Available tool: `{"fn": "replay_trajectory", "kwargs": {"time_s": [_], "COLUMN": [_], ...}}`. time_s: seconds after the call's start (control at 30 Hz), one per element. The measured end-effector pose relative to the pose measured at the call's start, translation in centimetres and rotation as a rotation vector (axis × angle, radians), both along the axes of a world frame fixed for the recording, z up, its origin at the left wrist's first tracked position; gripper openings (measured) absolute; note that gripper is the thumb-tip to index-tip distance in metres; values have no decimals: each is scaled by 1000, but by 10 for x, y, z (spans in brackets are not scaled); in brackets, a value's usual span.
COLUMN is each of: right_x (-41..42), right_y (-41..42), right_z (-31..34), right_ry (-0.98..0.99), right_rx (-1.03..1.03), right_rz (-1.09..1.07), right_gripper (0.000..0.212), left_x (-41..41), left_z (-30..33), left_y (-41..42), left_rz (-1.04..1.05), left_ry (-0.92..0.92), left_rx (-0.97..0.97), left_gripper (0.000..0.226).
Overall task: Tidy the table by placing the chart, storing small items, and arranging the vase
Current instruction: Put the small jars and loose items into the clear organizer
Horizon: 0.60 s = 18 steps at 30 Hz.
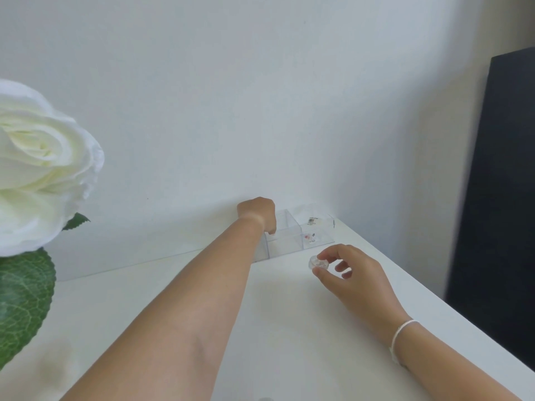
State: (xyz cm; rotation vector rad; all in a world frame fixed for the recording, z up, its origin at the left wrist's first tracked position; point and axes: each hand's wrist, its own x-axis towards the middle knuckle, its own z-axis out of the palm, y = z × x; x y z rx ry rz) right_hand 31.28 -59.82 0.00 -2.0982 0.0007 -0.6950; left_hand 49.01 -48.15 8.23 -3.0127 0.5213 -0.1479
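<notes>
A clear plastic organiser box (292,240) with compartments stands against the wall at the back of the white table (260,308). My left hand (257,211) reaches into its left compartment, fingers bent down and hidden behind the wrist; whether it holds anything I cannot tell. Small red and white items (310,238) lie in the right compartment. My right hand (350,270) pinches a small round clear container (318,262) just in front of the box, near the tabletop. A large white artificial rose (40,166) with green leaves fills the left edge; its vase is out of view.
A barcode sticker (312,220) marks the box's back right compartment. A dark panel (498,198) stands beyond the table's right edge. The white wall runs directly behind the box. A white cord bracelet (401,338) is on my right wrist.
</notes>
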Motion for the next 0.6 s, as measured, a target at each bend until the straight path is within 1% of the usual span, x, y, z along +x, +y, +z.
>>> {"fn": "replay_trajectory", "kwargs": {"time_s": [0.07, 0.13, 0.17, 0.27, 0.3, 0.37, 0.4, 0.43, 0.57, 0.6], "right_x": [0, 0, 0, -1, -1, -1, -1, -1, -3, -3], "right_y": [0, -1, -1, 0, 0, 0, 0, 1, 2, 2], "right_z": [0, 1, 1, 1, 1, 1, 1, 1, 3, 3], "right_ry": [-1, 1, 1, -1, -2, 1, 4, 6, 2, 1], "right_rx": [7, 12, 12, 19, 22, 25, 27, 29, 30, 39], "right_rz": [-2, -3, -3, -5, -4, 0, 1, 3, -4, -6], "right_gripper": [10, 9, 9, 11, 11, 10, 9, 8, 9, 8], "left_x": [0, -2, -4, -21, -29, -41, -44, -48, -55, -57], "left_z": [1, 0, -1, -8, -15, -32, -41, -49, -66, -69], "left_y": [3, 9, 13, 36, 46, 69, 80, 90, 109, 110], "left_rz": [-1, -8, -15, -47, -53, -37, -24, -11, 22, 27], "left_ry": [-34, -113, -157, -275, -343, -462, -477, -449, -164, -113], "left_rx": [-41, -167, -275, -681, -772, -888, -936, -989, -1223, -1254], "left_gripper": [20, 24, 25, 25, 24, 23, 23, 23, 28, 28]}}
